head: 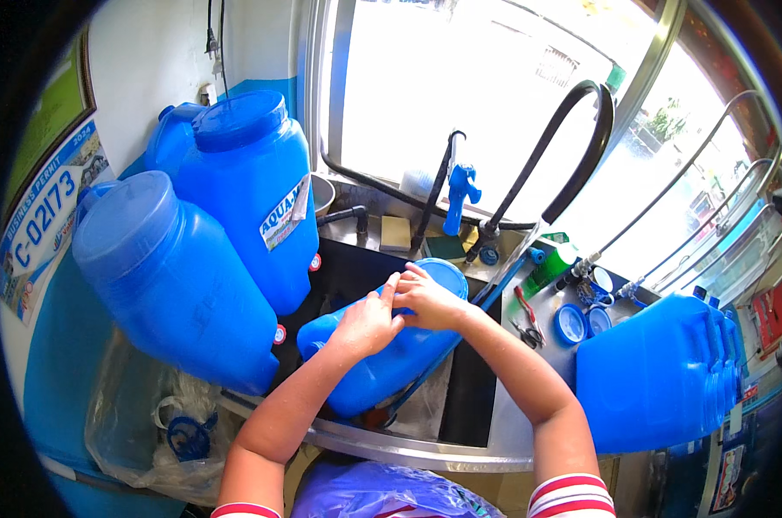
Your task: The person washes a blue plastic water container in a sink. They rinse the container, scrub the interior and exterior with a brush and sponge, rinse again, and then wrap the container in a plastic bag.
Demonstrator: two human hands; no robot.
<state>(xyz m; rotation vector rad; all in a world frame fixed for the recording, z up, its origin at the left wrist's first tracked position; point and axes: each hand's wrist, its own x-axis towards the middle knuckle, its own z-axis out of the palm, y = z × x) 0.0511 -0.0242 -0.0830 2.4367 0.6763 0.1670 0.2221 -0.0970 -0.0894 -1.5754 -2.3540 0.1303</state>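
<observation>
A blue plastic water jug [391,366] lies tilted in the stainless steel sink [423,421], its wide capped end toward the window. Over the jug's upper side, my left hand [368,324] and my right hand [433,299] meet at the fingertips. Whatever may be between those fingers is hidden. Both hands look wet. Beneath the jug, part of a thin blue tool or hose [423,375] shows. Above the sink's far edge hangs a blue-handled faucet [459,194].
Two large blue containers [170,272] with red-and-white spigots stand at the left. Several blue jugs [650,375] are grouped at the right. Scissors [530,335], blue caps [569,324] and a green bottle [546,269] rest on the counter. A sponge [395,233] and black hose [559,136] are behind.
</observation>
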